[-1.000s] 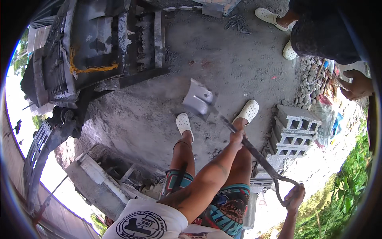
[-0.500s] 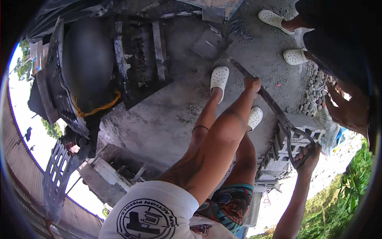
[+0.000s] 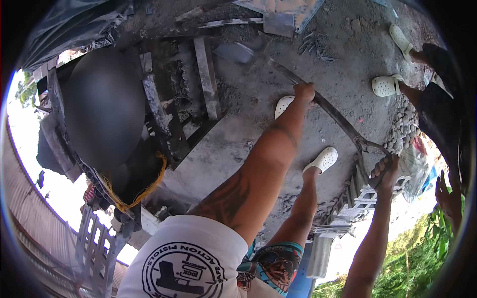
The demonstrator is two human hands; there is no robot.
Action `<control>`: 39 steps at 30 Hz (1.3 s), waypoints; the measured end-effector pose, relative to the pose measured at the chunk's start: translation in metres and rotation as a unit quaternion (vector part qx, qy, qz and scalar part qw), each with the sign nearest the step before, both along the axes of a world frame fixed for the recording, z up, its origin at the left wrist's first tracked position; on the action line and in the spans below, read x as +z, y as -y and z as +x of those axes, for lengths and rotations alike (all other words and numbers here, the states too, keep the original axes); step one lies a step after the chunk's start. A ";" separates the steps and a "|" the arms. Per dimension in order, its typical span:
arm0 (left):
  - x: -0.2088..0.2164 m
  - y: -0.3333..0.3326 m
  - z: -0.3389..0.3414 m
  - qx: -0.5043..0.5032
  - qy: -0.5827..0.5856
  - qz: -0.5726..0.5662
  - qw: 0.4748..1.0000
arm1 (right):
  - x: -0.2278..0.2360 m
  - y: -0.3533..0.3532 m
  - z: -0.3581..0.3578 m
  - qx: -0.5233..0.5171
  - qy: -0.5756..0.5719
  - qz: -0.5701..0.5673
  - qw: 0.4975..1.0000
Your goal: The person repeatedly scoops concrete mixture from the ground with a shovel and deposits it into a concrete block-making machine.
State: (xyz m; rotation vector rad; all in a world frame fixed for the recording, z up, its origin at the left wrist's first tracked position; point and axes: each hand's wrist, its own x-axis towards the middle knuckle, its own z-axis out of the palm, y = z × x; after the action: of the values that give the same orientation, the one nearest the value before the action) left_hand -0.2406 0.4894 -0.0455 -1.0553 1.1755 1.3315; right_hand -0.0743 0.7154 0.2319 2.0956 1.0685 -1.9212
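Note:
A shovel slants across the middle of the view. My left hand is closed round the lower part of its shaft. Farther right, my right hand grips the loop handle at the shaft's near end. The flat metal blade is low over the grey, gritty ground, its outline smeared by motion; I cannot tell whether it carries anything. My white clogs show under the arms, the left clog partly hidden by my left forearm and the right clog in full.
A charred timber frame stands at the left, with frayed yellow rope and a blurred oval patch beside it. At the right another person in white clogs stands near a pebble pile. Hollow concrete blocks lie near my right arm.
The shovel blade has swung left toward the timber frame, and both hands have moved with the shaft. My feet are farther apart. The other person appears farther right.

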 end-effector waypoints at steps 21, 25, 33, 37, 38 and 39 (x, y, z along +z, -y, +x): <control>0.143 0.072 0.042 0.203 -0.075 -0.057 0.975 | 0.138 0.068 0.021 0.369 -0.035 0.154 0.916; 0.115 0.125 -0.051 0.234 -0.072 -0.063 0.967 | 0.135 0.143 -0.111 -0.020 -0.011 -0.079 0.997; 0.088 0.200 -0.100 0.293 -0.135 -0.088 0.942 | 0.043 0.213 -0.165 0.128 -0.088 -0.031 0.987; 0.130 0.133 -0.089 0.376 -0.181 -0.012 0.909 | 0.080 0.152 -0.159 0.146 -0.064 -0.039 0.986; 0.116 0.152 -0.103 0.353 -0.187 0.007 0.917 | 0.078 0.178 -0.208 0.042 0.017 -0.009 0.999; 0.098 0.174 -0.126 0.328 -0.191 0.028 0.925 | 0.047 0.174 -0.207 0.119 -0.092 -0.021 0.988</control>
State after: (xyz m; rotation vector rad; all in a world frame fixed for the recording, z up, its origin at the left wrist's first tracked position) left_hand -0.3665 0.3153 0.0526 -1.2397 1.0853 2.1612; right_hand -0.2814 0.5414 0.2787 1.7048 1.2373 -2.0269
